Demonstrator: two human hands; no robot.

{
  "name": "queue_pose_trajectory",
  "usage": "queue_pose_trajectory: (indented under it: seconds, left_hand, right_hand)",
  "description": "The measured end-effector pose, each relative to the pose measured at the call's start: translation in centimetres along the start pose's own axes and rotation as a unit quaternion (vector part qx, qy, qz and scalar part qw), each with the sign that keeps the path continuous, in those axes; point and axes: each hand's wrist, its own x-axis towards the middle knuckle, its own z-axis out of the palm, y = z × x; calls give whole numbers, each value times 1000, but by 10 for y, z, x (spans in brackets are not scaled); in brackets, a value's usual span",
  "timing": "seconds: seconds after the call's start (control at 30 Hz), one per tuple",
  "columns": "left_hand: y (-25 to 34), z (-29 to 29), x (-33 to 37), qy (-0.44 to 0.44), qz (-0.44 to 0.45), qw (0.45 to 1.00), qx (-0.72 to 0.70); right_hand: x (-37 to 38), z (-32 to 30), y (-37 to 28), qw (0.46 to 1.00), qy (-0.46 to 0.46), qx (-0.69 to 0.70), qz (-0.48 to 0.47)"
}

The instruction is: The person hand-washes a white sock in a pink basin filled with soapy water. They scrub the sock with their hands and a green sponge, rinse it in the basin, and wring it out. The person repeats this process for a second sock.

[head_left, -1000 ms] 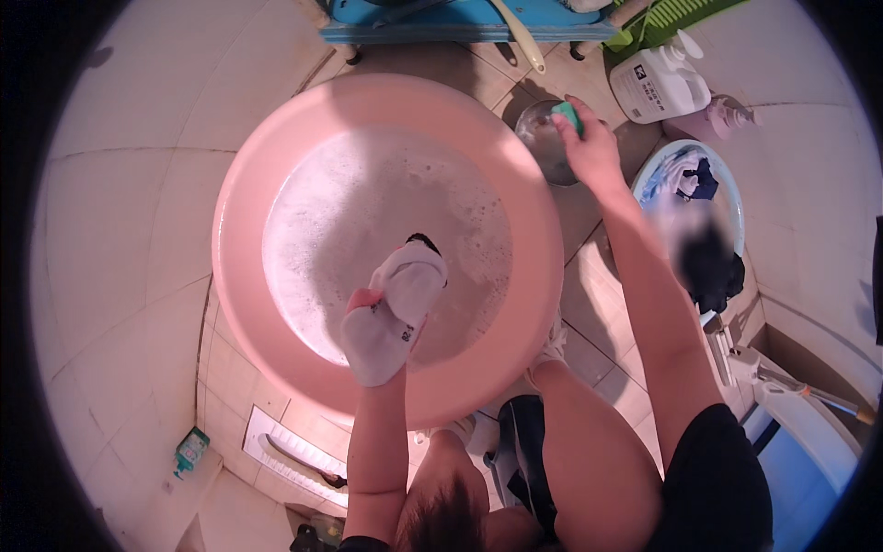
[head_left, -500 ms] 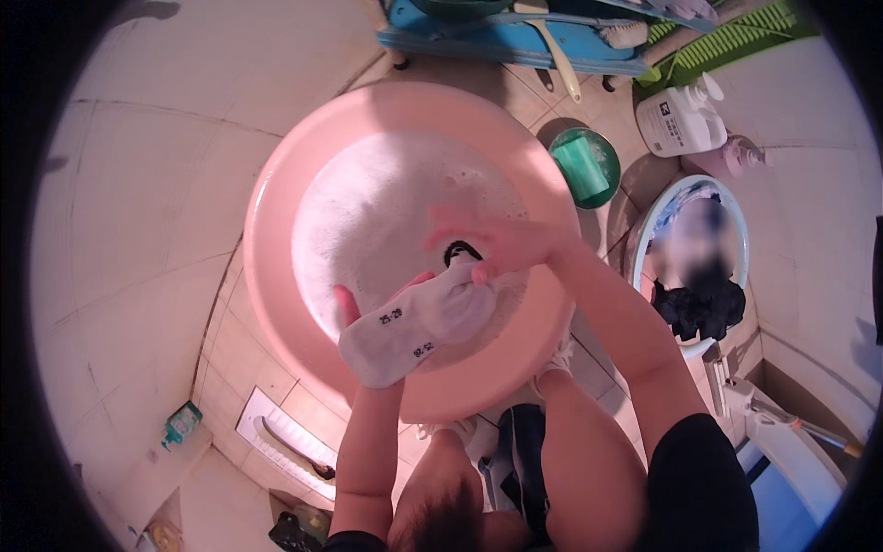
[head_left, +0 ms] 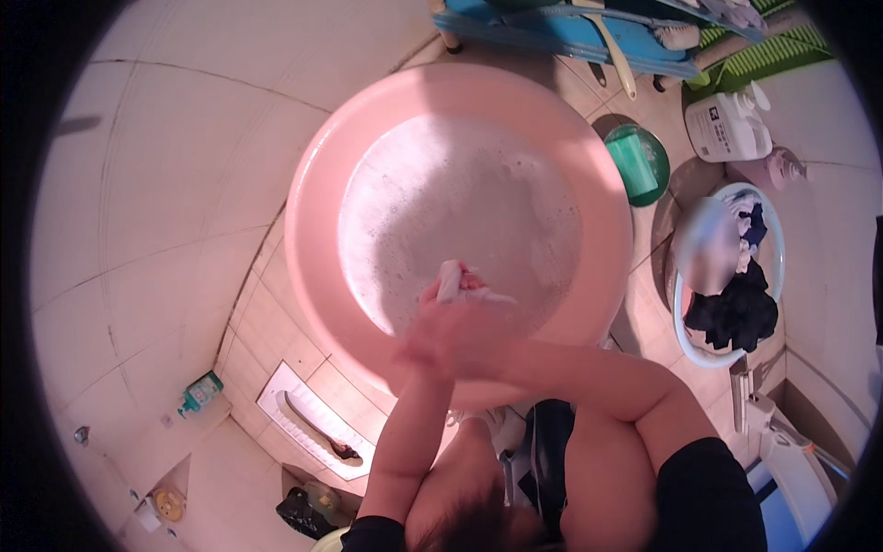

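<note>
tiled walls (head_left: 184, 166) and a pale tiled floor (head_left: 294, 317) frame the head view, with a large pink basin (head_left: 313, 239) of sudsy water (head_left: 515, 216) in the middle. over the near part of its water, the left hand (head_left: 434, 304) has its fingers curled on a bunched white sock (head_left: 450, 279). the right hand (head_left: 451, 345), blurred, crosses over the left wrist; whether it grips anything, i cannot tell. right of the pink basin, a green block (head_left: 629, 166) lies in a green bowl (head_left: 660, 175), with a white pump bottle (head_left: 727, 129) beyond it. nearer on the right, a light blue basin (head_left: 780, 248) holds dark clothes (head_left: 740, 313). at the far right, a pale-handled brush (head_left: 618, 60) lies on a blue rack (head_left: 552, 41). on the near left, a green bottle (head_left: 200, 394) stands by a white ridged floor fixture (head_left: 276, 400).
</note>
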Motion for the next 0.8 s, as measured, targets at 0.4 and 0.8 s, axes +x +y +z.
queue_pose_trajectory:
  seconds: [0.4, 0.8]
  left_hand:
    - [4, -10, 8, 103, -34, 994, 32]
    - [35, 27, -5, 332, 51, 916, 221]
  right_hand:
    - [9, 39, 46, 982, 93, -94, -134]
    - [-4, -30, 43, 944, -240, 137, 180]
